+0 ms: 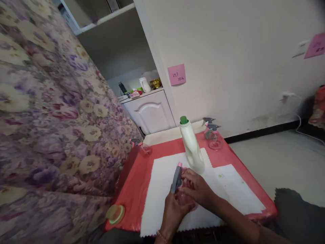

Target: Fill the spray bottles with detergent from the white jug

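A pinkish, see-through spray bottle (181, 197) is held in both hands just in front of the tall white bottle (193, 152), over the white cloth (162, 189) spread on the red tabletop (134, 183); whether its base is rested on the cloth cannot be told. The lower body is held by the left hand (173, 209), its grip clamped on the plastic, while the grip of the right hand (199, 186) is closed about the neck and upper body, some fingertip contact being hidden. The grey trigger head (177, 178) is seen slightly to the front left of the white bottle, topped by a pink nozzle (179, 164). For this handling to be done well, the body should be steadied by the left grip with even, moderate pressure, since thin plastic would probably flex if squeezed, and force should be applied by the right grip close to the neck, so that tipping is avoided. The trigger is best left unpressed. Room should be allowed for the right knuckles, because the white bottle, with a green piece (183, 119) set at its mouth, could be knocked over from so near. Beyond and to the right of the white bottle, a clear sprayer (215, 141) is placed; to its left, another sprayer (145, 149); and well to its front left, a round yellowish lid (115, 214).
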A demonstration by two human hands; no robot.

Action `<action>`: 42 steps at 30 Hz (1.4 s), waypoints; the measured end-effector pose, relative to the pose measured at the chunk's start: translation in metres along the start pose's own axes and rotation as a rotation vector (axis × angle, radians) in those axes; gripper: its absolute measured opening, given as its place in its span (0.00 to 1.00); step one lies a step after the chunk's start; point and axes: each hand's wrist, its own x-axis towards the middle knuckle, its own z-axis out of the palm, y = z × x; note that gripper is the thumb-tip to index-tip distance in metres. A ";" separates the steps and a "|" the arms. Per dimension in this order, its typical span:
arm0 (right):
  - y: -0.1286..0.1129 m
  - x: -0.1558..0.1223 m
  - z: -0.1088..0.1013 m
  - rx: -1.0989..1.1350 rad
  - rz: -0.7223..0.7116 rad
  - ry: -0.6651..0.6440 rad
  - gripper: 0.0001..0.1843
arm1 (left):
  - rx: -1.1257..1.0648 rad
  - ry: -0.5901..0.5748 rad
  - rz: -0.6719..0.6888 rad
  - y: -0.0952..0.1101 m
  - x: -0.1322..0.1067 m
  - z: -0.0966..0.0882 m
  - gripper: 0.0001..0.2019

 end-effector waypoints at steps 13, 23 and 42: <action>0.002 -0.009 -0.032 0.044 0.014 -0.140 0.10 | -0.082 -0.123 0.145 0.002 -0.004 0.003 0.41; 0.002 -0.008 -0.032 0.005 0.008 -0.165 0.10 | -0.124 -0.019 0.136 0.048 0.001 -0.022 0.16; 0.008 -0.006 -0.032 0.079 0.027 -0.157 0.12 | -0.356 -0.080 0.092 0.046 0.016 -0.004 0.10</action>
